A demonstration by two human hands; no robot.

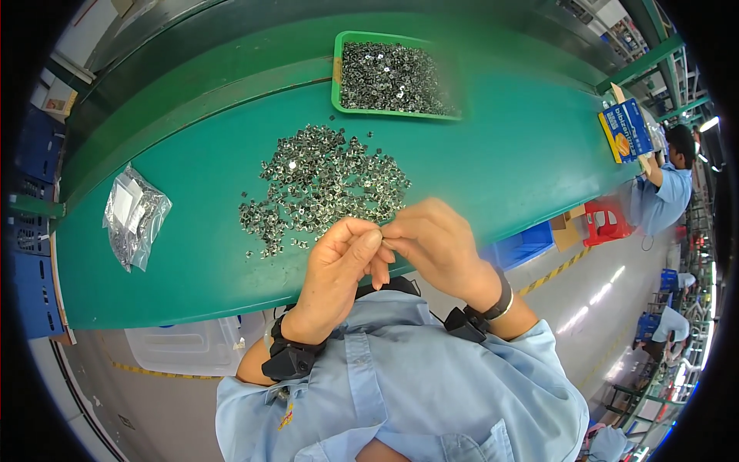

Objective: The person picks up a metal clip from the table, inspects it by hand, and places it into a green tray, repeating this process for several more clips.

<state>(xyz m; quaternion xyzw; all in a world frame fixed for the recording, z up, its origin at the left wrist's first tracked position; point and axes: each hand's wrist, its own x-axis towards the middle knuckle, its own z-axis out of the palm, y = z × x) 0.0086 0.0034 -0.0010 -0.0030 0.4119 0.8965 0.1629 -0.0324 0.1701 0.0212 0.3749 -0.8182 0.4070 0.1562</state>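
Note:
My left hand point(342, 262) and my right hand point(443, 242) meet over the front edge of the green table, thumbs and fingertips pinched together. Whatever sits between the fingertips is too small and too covered to name. Just beyond them spreads a loose heap of small shiny metal parts point(331, 181), squarish in shape, lying on the tabletop. Farther back stands a green tray point(336, 85) filled with many more small metal pieces. Both wrists carry black strapped devices.
On the left of the table point(200, 169) lies a clear plastic bag point(137, 215) of parts with a white label. A blue and yellow box point(627, 131) stands at the far right end, near a co-worker point(666, 192). A blue bin point(523, 246) and red stool point(606, 223) are below the table.

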